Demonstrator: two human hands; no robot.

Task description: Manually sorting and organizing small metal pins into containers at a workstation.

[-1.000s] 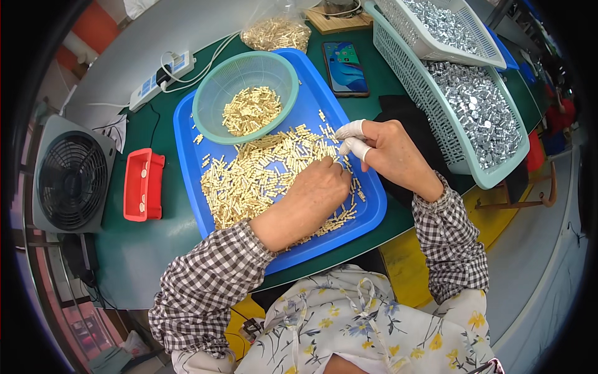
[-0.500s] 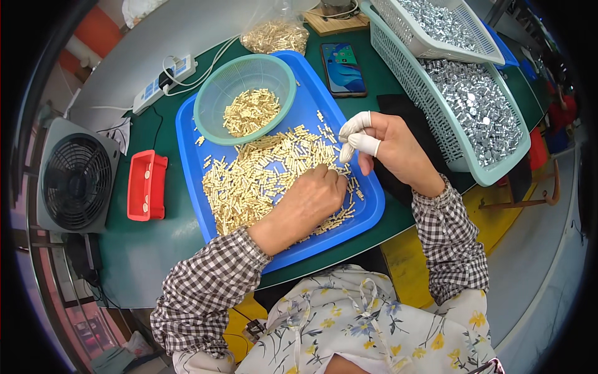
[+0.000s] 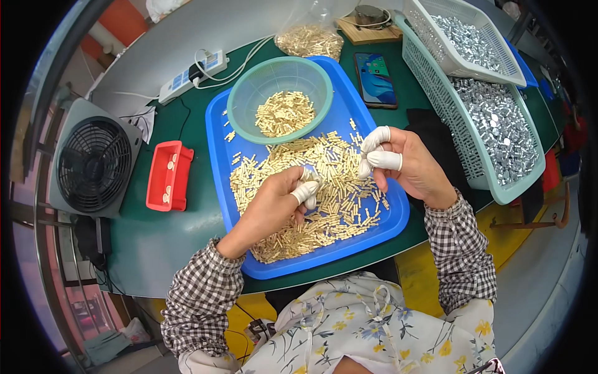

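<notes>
Brass pins (image 3: 311, 193), small and gold-coloured, lie in a loose heap on the blue tray (image 3: 398, 218), directly under both hands. Left hand (image 3: 274, 202): fingers curled together, white-cotted fingertips (image 3: 304, 192) pinching at a few pins at the top of the heap; exact count held cannot be told. Right hand (image 3: 405, 165): raised just beside the heap's far edge, 2 cotted fingertips (image 3: 383, 160) pressed close; whether a pin sits between them is not visible.

Beyond the left hand: green bowl (image 3: 240, 103) on the tray, partly filled with the same pins. Beyond the right hand: phone (image 3: 375, 78), then 2 mesh baskets (image 3: 436, 100) of silvery metal parts. Outward of the left hand: red box (image 3: 168, 176), fan (image 3: 93, 163), power strip (image 3: 190, 76).

Risk, judged: the heap reaches the tray's near rim; a sweep of either hand could push pins over the low lip. Smooth cots may let a pinched pin slip.
</notes>
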